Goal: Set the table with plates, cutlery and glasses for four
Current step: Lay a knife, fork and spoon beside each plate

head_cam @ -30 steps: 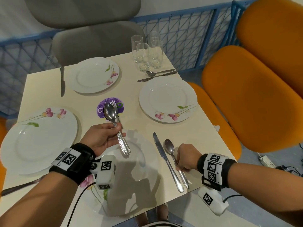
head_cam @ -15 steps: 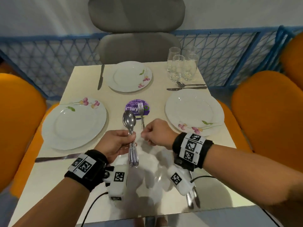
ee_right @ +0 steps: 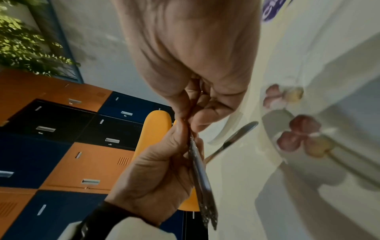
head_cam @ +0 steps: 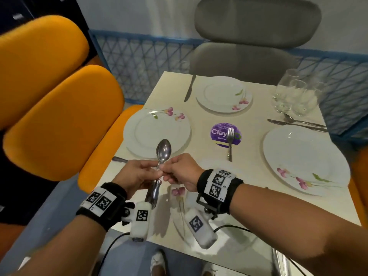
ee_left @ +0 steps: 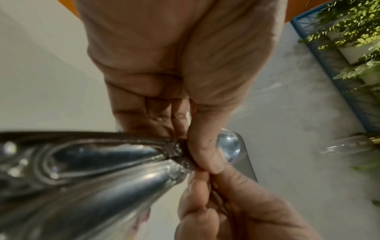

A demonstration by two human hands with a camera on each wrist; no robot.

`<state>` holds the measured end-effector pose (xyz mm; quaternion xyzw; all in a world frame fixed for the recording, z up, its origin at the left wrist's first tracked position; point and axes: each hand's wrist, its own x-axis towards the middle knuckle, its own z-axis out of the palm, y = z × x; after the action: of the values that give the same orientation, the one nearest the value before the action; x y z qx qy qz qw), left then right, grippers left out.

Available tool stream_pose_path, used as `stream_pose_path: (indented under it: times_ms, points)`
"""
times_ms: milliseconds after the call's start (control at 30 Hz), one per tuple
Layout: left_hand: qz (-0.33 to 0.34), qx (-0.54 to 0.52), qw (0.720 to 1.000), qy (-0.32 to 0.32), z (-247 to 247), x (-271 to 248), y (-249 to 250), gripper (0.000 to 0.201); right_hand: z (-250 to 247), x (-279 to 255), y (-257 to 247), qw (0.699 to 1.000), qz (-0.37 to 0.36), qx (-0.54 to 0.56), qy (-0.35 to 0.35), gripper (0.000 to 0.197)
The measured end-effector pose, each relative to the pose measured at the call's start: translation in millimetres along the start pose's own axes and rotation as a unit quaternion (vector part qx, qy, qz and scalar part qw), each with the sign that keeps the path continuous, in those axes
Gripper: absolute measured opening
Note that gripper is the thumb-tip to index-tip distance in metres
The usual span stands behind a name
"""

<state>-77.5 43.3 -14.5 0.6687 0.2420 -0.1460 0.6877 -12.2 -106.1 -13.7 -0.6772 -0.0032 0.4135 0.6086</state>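
Observation:
My left hand (head_cam: 154, 173) grips two stacked silver spoons (head_cam: 163, 151) by their handles, bowls up, above the near plate (head_cam: 180, 222). My right hand (head_cam: 162, 169) pinches the spoons' necks just beside the left thumb. In the left wrist view the two handles (ee_left: 92, 162) run under my thumb. In the right wrist view the handles (ee_right: 202, 186) hang below both hands. White flowered plates lie at the left (head_cam: 157, 132), far side (head_cam: 224, 94) and right (head_cam: 304, 160). A fork (head_cam: 230, 142) lies across a purple coaster (head_cam: 218, 132). Several glasses (head_cam: 294, 94) stand at the far right corner.
A knife (head_cam: 190, 88) lies left of the far plate. A knife and spoon (head_cam: 296, 123) lie beyond the right plate. Another knife (head_cam: 119, 159) shows by the left plate. Orange chairs (head_cam: 59, 120) stand left, a grey chair (head_cam: 249, 36) beyond, and a blue fence behind.
My right hand left the cutlery at the near right of the table, came across and took hold of the spoons in my left hand. My view swung left.

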Motion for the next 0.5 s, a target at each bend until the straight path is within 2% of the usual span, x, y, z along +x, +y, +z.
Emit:
stream_pose_path:
  times_ms: [133, 200, 300, 433, 500]
  points:
    - [-0.003, 0.017, 1.0, 0.023, -34.3, -5.6, -7.4, 0.025, 41.2, 13.9, 0.8, 1.0, 0.013, 0.021, 0.015, 0.006]
    - [-0.007, 0.029, 0.998, 0.053, -56.3, -6.1, -10.1, 0.023, 60.4, 24.1, 5.1, 0.999, 0.016, 0.029, 0.02, 0.012]
    - [-0.022, 0.041, 0.993, 0.111, -96.4, -4.4, -16.4, 0.026, 84.7, 38.1, 12.8, 0.996, 0.033, 0.069, 0.045, 0.007]
    - [-0.029, 0.037, 0.986, 0.162, -146.6, -8.6, -18.9, 0.021, 109.6, 56.5, 26.1, 0.979, 0.084, 0.158, 0.093, 0.019]
    - [-0.032, 0.032, 0.983, 0.177, -168.0, -11.0, -20.4, 0.019, 118.6, 64.4, 34.2, 0.965, 0.117, 0.195, 0.132, 0.017]
